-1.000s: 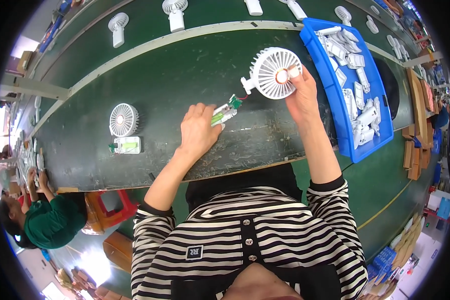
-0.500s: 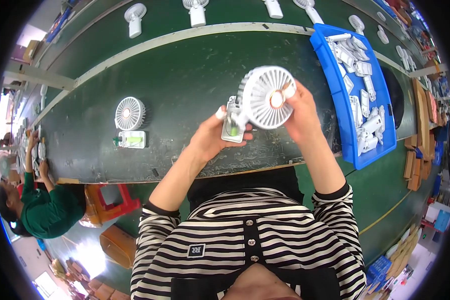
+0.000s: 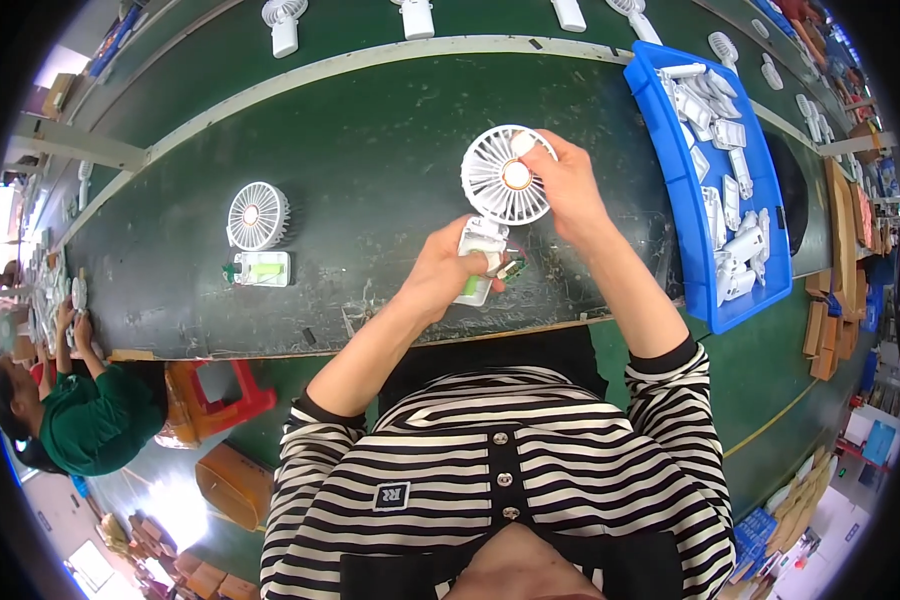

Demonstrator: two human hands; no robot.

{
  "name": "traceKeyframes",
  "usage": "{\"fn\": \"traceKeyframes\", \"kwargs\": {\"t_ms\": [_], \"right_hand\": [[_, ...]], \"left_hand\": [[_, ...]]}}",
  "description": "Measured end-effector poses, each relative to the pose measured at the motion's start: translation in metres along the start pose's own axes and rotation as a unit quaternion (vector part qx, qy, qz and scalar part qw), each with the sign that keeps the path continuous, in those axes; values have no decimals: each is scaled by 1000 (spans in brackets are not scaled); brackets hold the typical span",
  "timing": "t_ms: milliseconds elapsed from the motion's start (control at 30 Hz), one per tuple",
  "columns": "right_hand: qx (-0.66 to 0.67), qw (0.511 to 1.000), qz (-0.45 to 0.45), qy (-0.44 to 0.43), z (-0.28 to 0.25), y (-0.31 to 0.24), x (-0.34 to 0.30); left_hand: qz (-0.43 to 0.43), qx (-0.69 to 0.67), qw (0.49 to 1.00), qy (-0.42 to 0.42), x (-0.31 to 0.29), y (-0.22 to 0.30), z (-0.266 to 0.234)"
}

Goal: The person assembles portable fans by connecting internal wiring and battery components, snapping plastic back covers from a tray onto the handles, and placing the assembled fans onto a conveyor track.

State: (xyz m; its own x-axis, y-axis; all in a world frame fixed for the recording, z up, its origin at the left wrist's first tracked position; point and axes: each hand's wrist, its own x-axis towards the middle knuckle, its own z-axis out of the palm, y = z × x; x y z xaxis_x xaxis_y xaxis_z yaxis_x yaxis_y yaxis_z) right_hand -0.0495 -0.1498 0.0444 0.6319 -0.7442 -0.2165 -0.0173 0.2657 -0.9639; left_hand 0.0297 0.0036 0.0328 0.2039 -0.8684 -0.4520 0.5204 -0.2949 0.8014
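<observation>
Both my hands are on one white handheld fan (image 3: 490, 190), above the near part of the green worktable. My right hand (image 3: 570, 190) grips the round fan head at its right rim, thumb across the front grille. My left hand (image 3: 442, 268) is closed around the opened white handle (image 3: 483, 235) below the head. A light green cell shows inside the handle, and a small green circuit board (image 3: 511, 268) sticks out by the fingertips. To the left, a second fan (image 3: 256, 216) lies on the table, its open handle (image 3: 263, 269) with a green cell facing up.
A blue bin (image 3: 705, 255) of white plastic handle parts stands on the right of the table (image 3: 370, 130). Several white fans (image 3: 284, 25) lie beyond the pale divider strip (image 3: 370, 60). A co-worker in a green top (image 3: 105, 420) sits at far left.
The fan head has moved left and now faces up more squarely above the handle. My left thumb has shifted onto the open handle, and the circuit board has come into view.
</observation>
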Motion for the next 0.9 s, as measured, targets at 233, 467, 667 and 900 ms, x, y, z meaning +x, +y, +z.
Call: {"fn": "traceKeyframes", "kwargs": {"t_ms": [233, 467, 667, 900], "right_hand": [[-7, 1000, 5, -23, 3, 4, 4], [-30, 999, -20, -24, 5, 8, 6], [-372, 829, -417, -29, -7, 13, -20], [-411, 775, -466, -115, 0, 25, -51]], "left_hand": [[88, -7, 996, -8, 0, -9, -5], [130, 118, 983, 54, 5, -6, -1], [107, -43, 987, 111, 13, 0, -16], [43, -82, 989, 118, 12, -1, -19]]}}
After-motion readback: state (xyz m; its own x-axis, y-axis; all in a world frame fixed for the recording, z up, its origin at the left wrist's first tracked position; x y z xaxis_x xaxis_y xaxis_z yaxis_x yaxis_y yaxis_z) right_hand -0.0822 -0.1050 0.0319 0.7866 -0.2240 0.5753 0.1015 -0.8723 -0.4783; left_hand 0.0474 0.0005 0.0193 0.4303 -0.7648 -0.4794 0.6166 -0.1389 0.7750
